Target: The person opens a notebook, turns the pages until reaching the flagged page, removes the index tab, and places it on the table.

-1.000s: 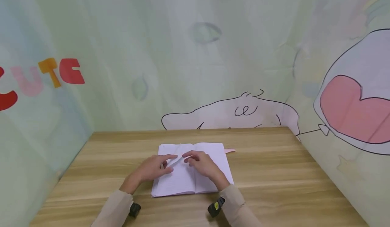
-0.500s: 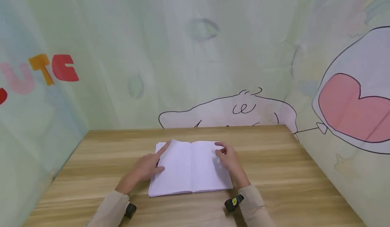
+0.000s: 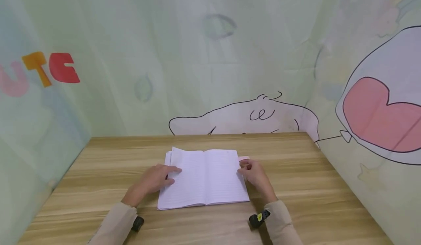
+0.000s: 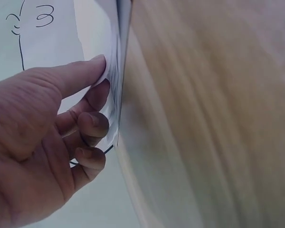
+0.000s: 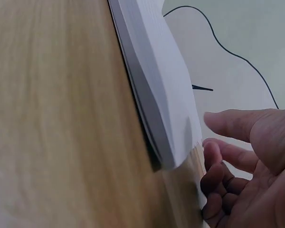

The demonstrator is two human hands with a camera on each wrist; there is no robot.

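An open lined notebook (image 3: 205, 186) lies flat on the wooden table, its left pages slightly fanned at the upper corner. My left hand (image 3: 154, 179) rests at the left edge, with index finger and thumb lying on the page. In the left wrist view the thumb of my left hand (image 4: 42, 118) touches the page edge, the other fingers loosely bent beside it. My right hand (image 3: 256, 173) is at the notebook's right edge, fingers loosely bent, near a pink strip (image 3: 244, 158) sticking out there. The right wrist view shows the thumb of my right hand (image 5: 256, 166) apart from its fingers, beside the pages.
The wooden table (image 3: 296, 172) extends around the notebook on all sides. Behind it hangs a pale green printed backdrop (image 3: 131, 55) with cartoon drawings and letters. A small black device (image 3: 258, 218) is strapped at each wrist.
Both hands were over the left page at a lifted sheet. The sheet now lies on the left; the right hand has moved to the right edge, and the left hand has slid down the left edge.
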